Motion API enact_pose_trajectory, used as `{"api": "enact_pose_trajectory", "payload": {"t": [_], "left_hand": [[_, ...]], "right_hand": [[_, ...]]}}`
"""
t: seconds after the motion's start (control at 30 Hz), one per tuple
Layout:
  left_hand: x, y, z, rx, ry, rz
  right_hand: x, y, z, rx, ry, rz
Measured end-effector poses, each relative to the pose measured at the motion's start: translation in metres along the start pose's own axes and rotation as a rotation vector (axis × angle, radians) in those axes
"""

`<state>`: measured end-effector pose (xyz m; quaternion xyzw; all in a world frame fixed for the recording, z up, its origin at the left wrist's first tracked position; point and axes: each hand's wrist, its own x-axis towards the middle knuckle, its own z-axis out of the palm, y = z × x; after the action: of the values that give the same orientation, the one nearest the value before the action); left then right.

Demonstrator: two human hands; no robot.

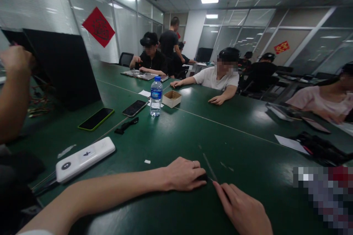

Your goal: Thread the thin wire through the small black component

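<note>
My left hand (186, 174) rests on the green table, its fingers curled around a small black object (203, 177). Most of that object is hidden under the fingers, so its kind does not show. Close by on the right, my right hand (244, 205) is closed, pinching a thin, light-coloured tool (210, 179) between thumb and forefinger. The tool's tip points left at the black object; whether they touch I cannot tell. A small white scrap (147, 161) lies beyond my left forearm.
A white elongated device (85, 159) lies left of my forearm. Farther off are a green-edged phone (96, 119), a dark phone (134, 108), a black cable (127, 125), a water bottle (156, 97) and an open cardboard box (171, 98). Several people sit around the table (176, 136).
</note>
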<state>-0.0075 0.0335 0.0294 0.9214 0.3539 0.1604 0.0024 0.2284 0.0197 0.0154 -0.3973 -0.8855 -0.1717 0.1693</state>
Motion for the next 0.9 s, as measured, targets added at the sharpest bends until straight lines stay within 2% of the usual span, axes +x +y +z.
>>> {"api": "enact_pose_trajectory", "payload": {"t": [0.2,0.47,0.7,0.9], "left_hand": [[-0.0007,-0.0001,0.0008,0.007,0.010,-0.004],[-0.0024,-0.0020,0.0026,0.028,0.023,0.040],[-0.0010,-0.0014,0.0044,0.013,0.003,0.027],[-0.0019,-0.0023,0.0050,-0.044,-0.001,0.022]], "right_hand": [[-0.0005,-0.0052,0.0016,-0.092,-0.050,-0.008],[-0.0019,-0.0023,0.0025,-0.053,-0.074,-0.001],[-0.0038,-0.0051,0.0037,-0.005,-0.032,0.018],[-0.0029,0.0005,0.0006,0.045,0.070,-0.016]]}}
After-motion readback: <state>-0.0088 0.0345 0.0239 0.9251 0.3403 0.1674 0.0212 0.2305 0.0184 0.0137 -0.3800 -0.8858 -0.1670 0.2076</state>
